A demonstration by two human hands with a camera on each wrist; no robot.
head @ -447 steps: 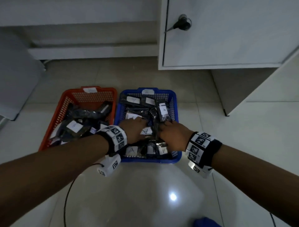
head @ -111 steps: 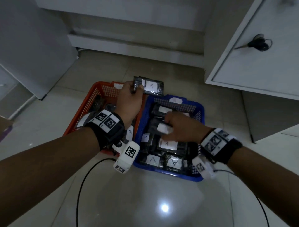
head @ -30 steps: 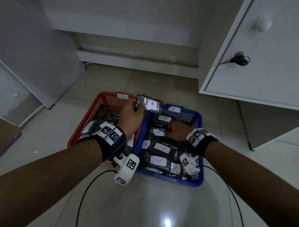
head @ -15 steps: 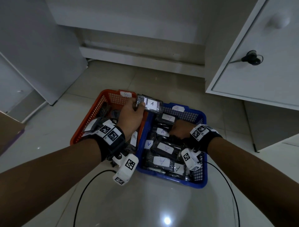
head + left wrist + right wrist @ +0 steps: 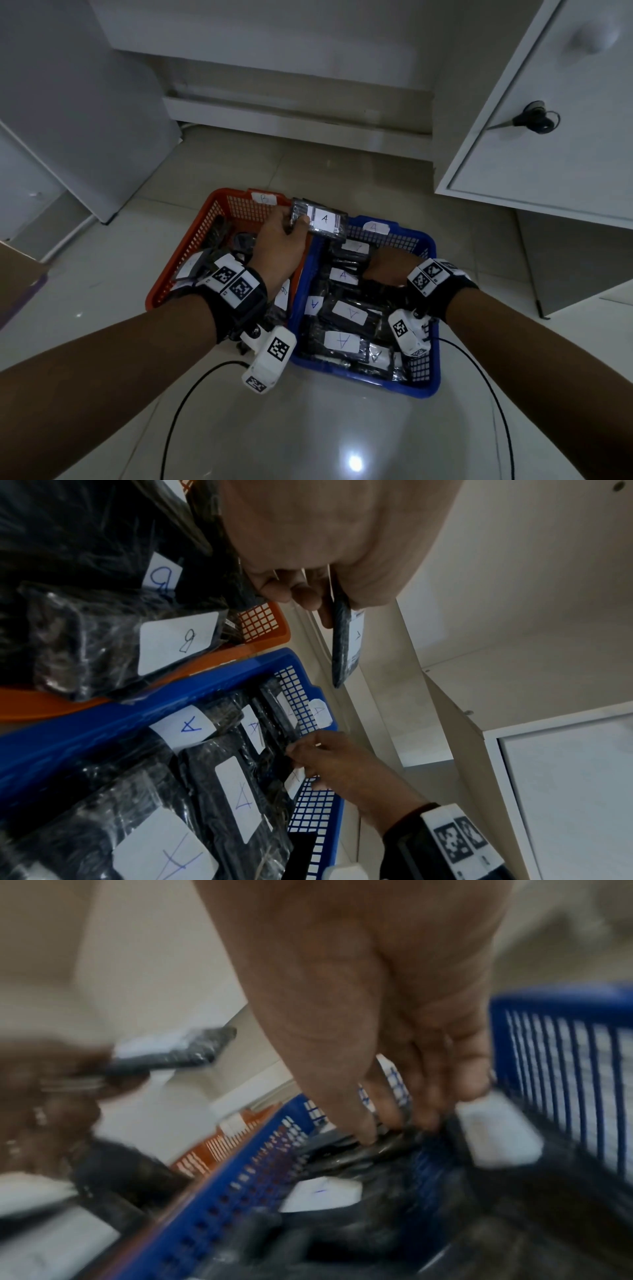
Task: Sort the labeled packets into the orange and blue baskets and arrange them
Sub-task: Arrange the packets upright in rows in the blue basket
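Note:
My left hand [image 5: 281,240] pinches a black packet labelled A [image 5: 323,221] and holds it in the air over the far ends of the two baskets. The same packet [image 5: 344,647] shows edge-on in the left wrist view. The orange basket [image 5: 185,263], tagged B, holds dark B packets [image 5: 178,642]. The blue basket [image 5: 426,387], tagged A, is packed with several A packets [image 5: 342,341]. My right hand [image 5: 385,270] is down in the blue basket's far right part. Its fingertips [image 5: 428,1118] point down and press among the packets, holding nothing that I can see.
A white cabinet door with a key in its lock [image 5: 534,118] stands open at the right. A white panel [image 5: 85,113] leans at the left, and a white ledge [image 5: 294,116] runs behind the baskets. Black cables [image 5: 178,411] trail over the glossy tile floor.
The left hand still holds the A packet in the same place. The right hand stays in the far part of the blue basket and has shifted only slightly.

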